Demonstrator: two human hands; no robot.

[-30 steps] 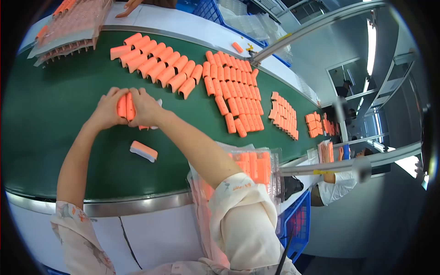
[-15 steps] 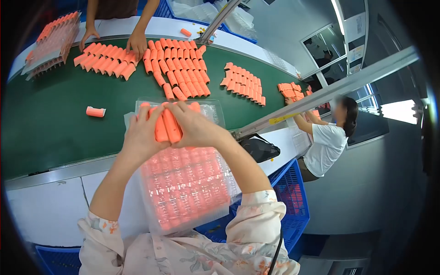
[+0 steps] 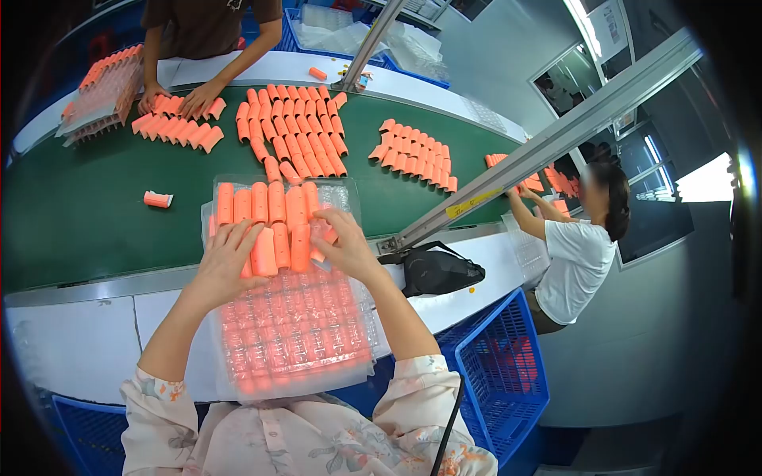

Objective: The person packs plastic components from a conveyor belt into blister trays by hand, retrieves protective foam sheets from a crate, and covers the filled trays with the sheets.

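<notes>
Both bare forearms reach forward and slightly inward from cream, floral-print sleeves pushed up near the elbows. Bare left hand: palm down, fingers bent and pointing ahead, thumb turned inward. Bare right hand: palm angled inward, fingers curled toward the left hand, thumb set apart below them. The hands are apart, roughly level. Right wrist bent inward; left wrist nearly in line with its forearm.

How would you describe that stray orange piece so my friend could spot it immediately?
Find the long green work surface. Look at its left part, beyond the person's left hand. The orange piece lies there alone, with a whitish edge showing, apart from the grouped rows.
</notes>
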